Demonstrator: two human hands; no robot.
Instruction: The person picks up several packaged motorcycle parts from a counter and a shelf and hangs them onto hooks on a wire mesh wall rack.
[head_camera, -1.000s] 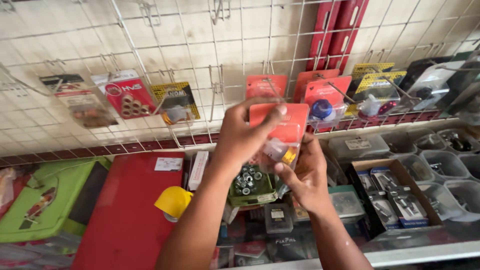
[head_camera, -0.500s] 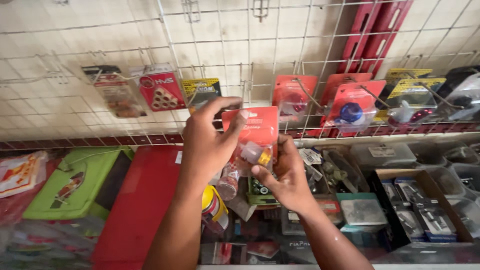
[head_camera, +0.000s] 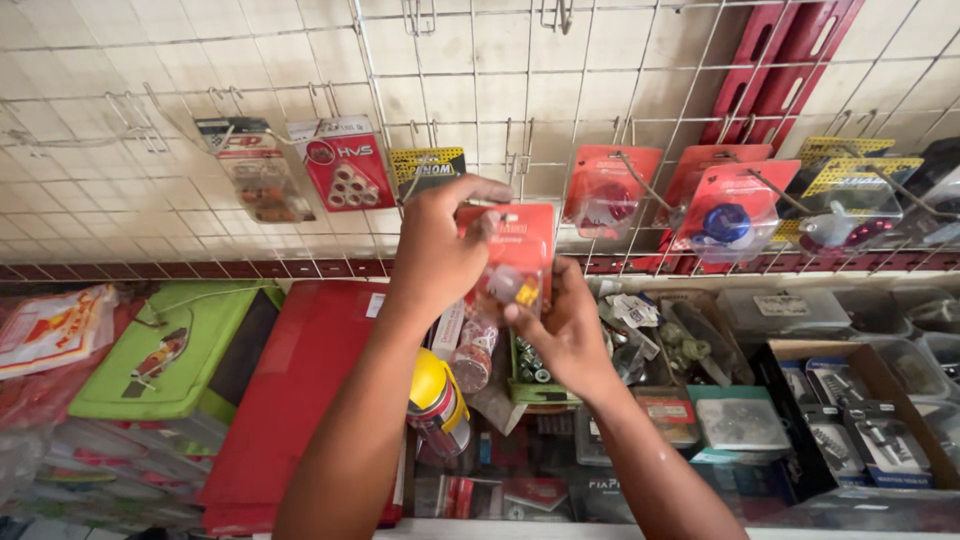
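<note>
Both of my hands hold a red blister pack (head_camera: 520, 245) with a small silver and gold part in its clear bubble. My left hand (head_camera: 440, 250) grips its top left corner, thumb over the upper edge. My right hand (head_camera: 565, 330) pinches the bottom of the pack from below. The pack is raised in front of a white wire grid (head_camera: 480, 110) on a tiled wall, just below a bare hook (head_camera: 515, 160).
More carded packs hang on the grid: red ones (head_camera: 615, 190) and a blue-knob one (head_camera: 727, 215) at right, others (head_camera: 345, 170) at left. Below lie a red case (head_camera: 290, 400), a green case (head_camera: 170, 350), a yellow-capped can (head_camera: 435, 400), a tray of nuts (head_camera: 535, 370) and boxes of parts (head_camera: 850, 420).
The view has shifted left, so the hanging packs and bins slid right in the frame. Both hands have kept hold of the red pack and brought it near the bare hook.
</note>
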